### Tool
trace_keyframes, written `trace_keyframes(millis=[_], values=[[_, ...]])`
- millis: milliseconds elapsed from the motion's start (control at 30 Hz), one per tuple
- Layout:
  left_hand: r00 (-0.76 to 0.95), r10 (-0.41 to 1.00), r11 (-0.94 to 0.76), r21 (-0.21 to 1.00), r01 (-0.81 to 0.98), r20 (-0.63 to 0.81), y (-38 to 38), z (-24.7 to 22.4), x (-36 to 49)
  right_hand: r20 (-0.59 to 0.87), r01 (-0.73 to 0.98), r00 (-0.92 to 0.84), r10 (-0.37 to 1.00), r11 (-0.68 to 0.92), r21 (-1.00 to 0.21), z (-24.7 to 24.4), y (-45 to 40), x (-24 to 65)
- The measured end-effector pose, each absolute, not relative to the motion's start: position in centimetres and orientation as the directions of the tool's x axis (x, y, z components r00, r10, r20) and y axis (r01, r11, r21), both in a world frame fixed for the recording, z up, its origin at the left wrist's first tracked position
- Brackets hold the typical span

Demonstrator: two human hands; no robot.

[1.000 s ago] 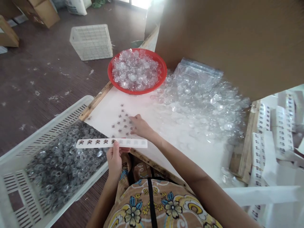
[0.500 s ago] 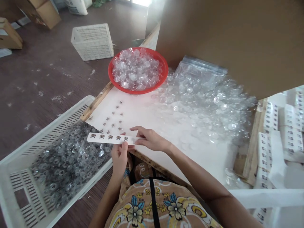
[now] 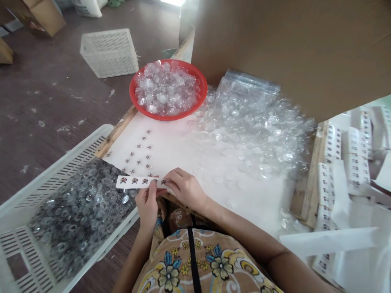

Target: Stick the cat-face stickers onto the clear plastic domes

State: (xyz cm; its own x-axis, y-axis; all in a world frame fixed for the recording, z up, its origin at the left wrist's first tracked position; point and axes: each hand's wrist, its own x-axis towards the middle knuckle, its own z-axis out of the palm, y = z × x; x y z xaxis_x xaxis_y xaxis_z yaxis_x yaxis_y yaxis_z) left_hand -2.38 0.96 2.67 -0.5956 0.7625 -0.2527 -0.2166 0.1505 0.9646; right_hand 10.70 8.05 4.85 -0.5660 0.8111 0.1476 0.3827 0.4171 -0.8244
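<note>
- The left hand (image 3: 147,199) was grasping a white strip (image 3: 139,182), with its thumb on top and its fingers under it.
- The strip stuck out to the left of that hand, with a row of little animal faces on it.
- The right hand (image 3: 187,189) was just right of the left one, with its fingertips touching the last face (image 3: 164,182). Nobody could tell whether they had pinched it.
- Ahead of the left hand, more little faces (image 3: 139,162) lay spread out on the white tabletop (image 3: 171,142).
- To the left of the left hand was a crate (image 3: 105,129) full of shiny round bits (image 3: 82,203).
- Past both hands sat a red bowl (image 3: 168,117) of clear bits.
- To do this well, the left hand probably had to keep the strip flat, and the right fingers had to touch only the face's edge, gently, so it didn't bend.
</note>
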Motion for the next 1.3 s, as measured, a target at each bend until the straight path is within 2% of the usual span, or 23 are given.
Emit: trace_keyframes(millis=[67, 133, 233, 300, 367, 533, 800, 900, 1067, 1133, 1233, 1300], values=[[-0.587, 0.765, 0.174, 0.963, -0.207, -0.265, 1.0, 2.7, -2.2, 0.184, 0.342, -0.558, 0.809, 0.426, -0.838, 5.0, 8.0, 11.0], [-0.578, 0.766, 0.191, 0.958, -0.213, -0.282, 0.9, 2.4, -2.2, 0.170, 0.288, -0.520, 0.837, 0.359, -0.888, 5.4, 8.8, 11.8], [-0.581, 0.757, 0.180, 0.951, -0.252, -0.298, 0.6, 1.7, -2.5, 0.019, 0.287, -0.373, 0.927, 0.135, -0.948, 5.5, 11.3, 14.1], [-0.590, 0.747, 0.173, 0.947, -0.272, -0.306, 0.3, 1.2, -2.9, -0.102, 0.363, -0.286, 0.953, 0.009, -0.932, 5.1, 13.2, 16.1], [-0.589, 0.743, 0.173, 0.942, -0.289, -0.317, 0.1, 0.8, -3.3, -0.197, 0.464, -0.311, 0.930, -0.032, -0.885, 4.3, 14.4, 17.6], [-0.564, 0.757, 0.170, 0.932, -0.320, -0.332, -0.2, 0.3, -3.5, -0.288, 0.625, -0.383, 0.878, 0.016, -0.781, 2.7, 14.6, 18.2], [-0.543, 0.763, 0.204, 0.928, -0.311, -0.350, -0.2, 0.0, -3.4, -0.278, 0.791, -0.433, 0.858, 0.214, -0.573, 2.7, 13.7, 15.2], [-0.544, 0.763, 0.209, 0.929, -0.306, -0.350, -0.1, 0.0, -3.3, -0.269, 0.806, -0.443, 0.856, 0.248, -0.537, 2.7, 14.1, 12.8], [-0.549, 0.761, 0.202, 0.931, -0.305, -0.345, 0.0, 0.5, -3.3, -0.233, 0.762, -0.444, 0.865, 0.228, -0.607, 2.9, 15.2, 10.3], [-0.545, 0.763, 0.206, 0.930, -0.303, -0.347, 0.0, 0.7, -3.2, -0.194, 0.709, -0.449, 0.872, 0.216, -0.671, 3.3, 14.9, 10.2], [-0.526, 0.778, 0.218, 0.933, -0.285, -0.343, 0.0, 1.0, -2.9, -0.166, 0.500, -0.579, 0.798, 0.187, -0.846, 4.1, 13.3, 10.4], [-0.510, 0.791, 0.214, 0.934, -0.285, -0.337, 0.1, 1.1, -2.7, -0.125, 0.372, -0.664, 0.737, 0.180, -0.911, 4.5, 11.8, 10.4]])
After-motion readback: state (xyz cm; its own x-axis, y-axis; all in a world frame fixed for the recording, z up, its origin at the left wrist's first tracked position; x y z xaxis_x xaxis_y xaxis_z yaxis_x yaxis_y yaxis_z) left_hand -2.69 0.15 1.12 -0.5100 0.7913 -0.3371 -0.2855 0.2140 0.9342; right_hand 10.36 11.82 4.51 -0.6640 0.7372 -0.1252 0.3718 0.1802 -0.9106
